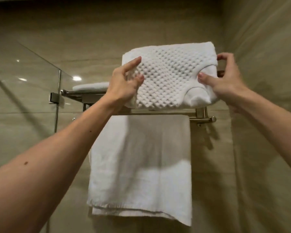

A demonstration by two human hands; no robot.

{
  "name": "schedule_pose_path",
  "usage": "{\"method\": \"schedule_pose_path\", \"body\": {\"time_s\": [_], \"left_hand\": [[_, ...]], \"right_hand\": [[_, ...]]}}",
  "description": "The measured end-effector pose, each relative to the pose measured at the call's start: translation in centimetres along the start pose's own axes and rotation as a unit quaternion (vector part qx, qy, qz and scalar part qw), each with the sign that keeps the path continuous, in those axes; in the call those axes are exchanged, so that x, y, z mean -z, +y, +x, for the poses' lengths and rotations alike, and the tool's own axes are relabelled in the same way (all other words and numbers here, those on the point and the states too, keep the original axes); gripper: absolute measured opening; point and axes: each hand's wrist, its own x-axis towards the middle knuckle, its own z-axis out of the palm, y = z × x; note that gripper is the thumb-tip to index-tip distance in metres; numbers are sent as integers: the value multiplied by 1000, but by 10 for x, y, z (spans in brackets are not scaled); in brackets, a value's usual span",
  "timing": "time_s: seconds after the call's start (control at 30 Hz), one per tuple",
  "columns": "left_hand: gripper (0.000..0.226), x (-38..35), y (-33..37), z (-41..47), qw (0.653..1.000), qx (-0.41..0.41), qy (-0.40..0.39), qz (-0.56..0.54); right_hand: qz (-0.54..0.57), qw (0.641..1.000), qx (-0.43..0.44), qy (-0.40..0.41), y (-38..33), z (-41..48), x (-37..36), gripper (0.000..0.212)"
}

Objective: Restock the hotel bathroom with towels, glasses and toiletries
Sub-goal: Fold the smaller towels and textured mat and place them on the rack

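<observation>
A folded white towel with a raised waffle pattern (168,76) rests on the right part of a metal wall rack (201,113). My left hand (124,86) grips its left end, fingers wrapped around the edge. At the right end, my right hand (225,81) holds it with the thumb pressed on the front and the fingers behind. A flat white towel (91,86) lies on the rack's left part. From the bar below, a large plain white towel (141,165) hangs down.
A glass shower panel (23,84) with a metal clamp (55,98) stands at the left, touching the rack's end. Beige tiled walls surround the rack, and the right wall forms a corner close to the rack's right end.
</observation>
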Motion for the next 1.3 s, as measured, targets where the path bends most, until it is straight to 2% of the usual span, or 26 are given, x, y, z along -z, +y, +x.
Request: {"method": "schedule_pose_path", "body": {"time_s": [0.1,0.23,0.33,0.43,0.53,0.63,0.73,0.77,0.87,0.9,1.0,1.13,1.23,1.3], "left_hand": [[52,-18,-14,48,999,-1,-8,53],[50,-34,-45,100,995,14,-3,96],[43,-38,-75,124,991,34,29,127],[35,-40,-84,143,988,67,62,126],[33,-46,-81,152,985,62,80,138],[31,-50,-82,154,984,85,65,146],[16,-48,-82,154,957,163,7,239],[20,-49,-80,152,950,169,-2,264],[26,-54,-76,149,936,133,-2,326],[30,-55,-75,146,931,112,0,348],[41,-51,-78,137,910,49,-13,410],[51,-37,-81,108,908,0,-57,416],[38,-23,-74,88,902,-52,-67,423],[31,-12,-70,70,898,-101,-55,425]], "right_hand": [[5,1000,-20,-21,13,47,-7,60],[-33,999,-37,-7,41,88,-24,63],[-96,993,-63,2,56,109,-30,76],[-127,989,-75,11,60,129,-28,78],[-154,987,-45,22,57,138,-31,61],[-198,979,-39,-29,68,145,-36,45],[-365,924,-29,-108,71,146,-35,32],[-392,913,-13,-112,69,144,-36,31],[-445,891,19,-91,69,140,-35,25],[-445,892,29,-73,72,140,-36,29],[-370,929,18,2,83,135,-43,46],[-341,937,68,31,80,103,-53,42],[-325,931,156,60,75,67,-57,33],[-275,937,204,64,72,35,-62,21]]}}
